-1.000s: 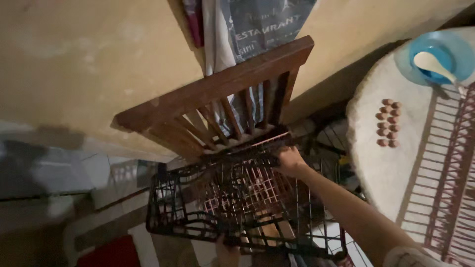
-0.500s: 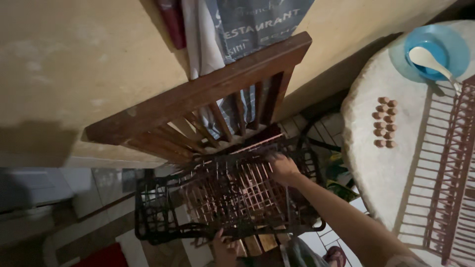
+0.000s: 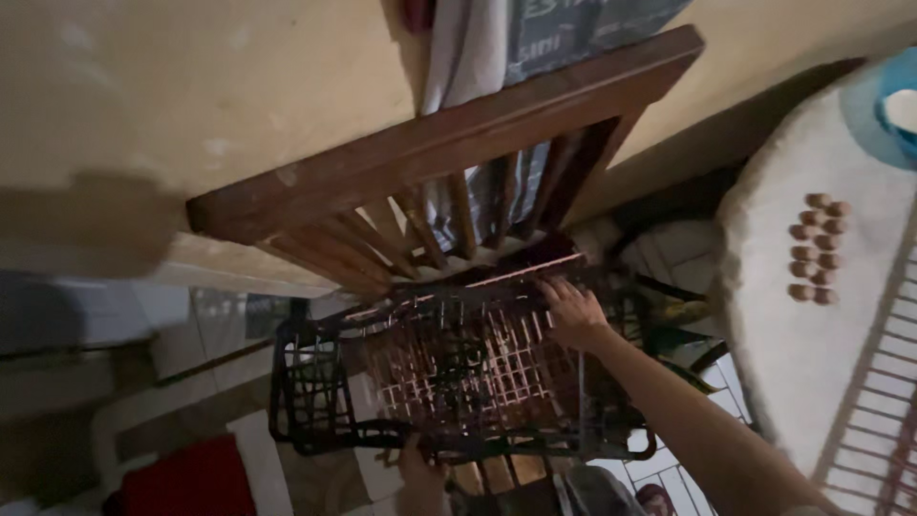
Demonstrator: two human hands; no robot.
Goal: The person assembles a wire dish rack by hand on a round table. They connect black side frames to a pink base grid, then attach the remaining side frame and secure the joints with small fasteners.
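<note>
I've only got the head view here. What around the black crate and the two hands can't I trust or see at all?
- Left hand: the lower frame edge cuts it off; its grip on the black crate is unclear.
- Right hand: fingertips are lost among the crate's dark bars.
- Crate contents: motion blur and dim light obscure them.
- Wooden chair: the crate covers its seat.
- Blue bowl: cut by the right edge.

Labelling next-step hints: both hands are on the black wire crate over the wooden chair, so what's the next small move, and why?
Probably lower the black wire crate level onto the brown slatted wooden chair. The right hand grips its far rim, the left hand its near edge, and it hangs tilted above the seat.
</note>
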